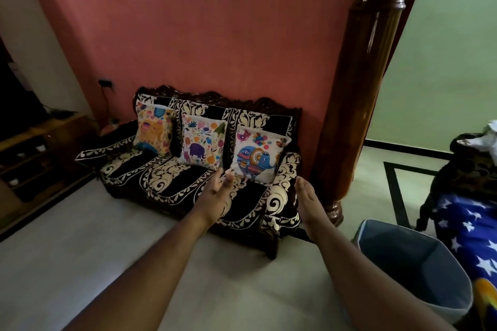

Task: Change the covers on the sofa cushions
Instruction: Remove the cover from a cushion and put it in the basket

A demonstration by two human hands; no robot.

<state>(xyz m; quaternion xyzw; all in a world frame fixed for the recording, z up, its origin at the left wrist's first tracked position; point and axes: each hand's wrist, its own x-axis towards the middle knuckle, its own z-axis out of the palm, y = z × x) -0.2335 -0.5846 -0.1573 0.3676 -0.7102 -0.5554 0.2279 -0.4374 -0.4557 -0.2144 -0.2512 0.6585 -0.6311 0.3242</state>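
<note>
Both-armed, left hand (218, 194) and right hand (307, 200) reach empty toward sofa (188, 183).

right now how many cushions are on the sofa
3, all propped against the sofa back: yellow cushion at the left, purple-elephant cushion in the middle, blue-elephant cushion at the right. None looks hidden.

The carved wooden sofa (188, 177) wears black cloth with cream leaf scrolls; its three square white cushions show a yellow cat (153, 130), purple elephant (201, 144) and blue elephant (256, 157); the wall (228, 43) is salmon pink
</note>
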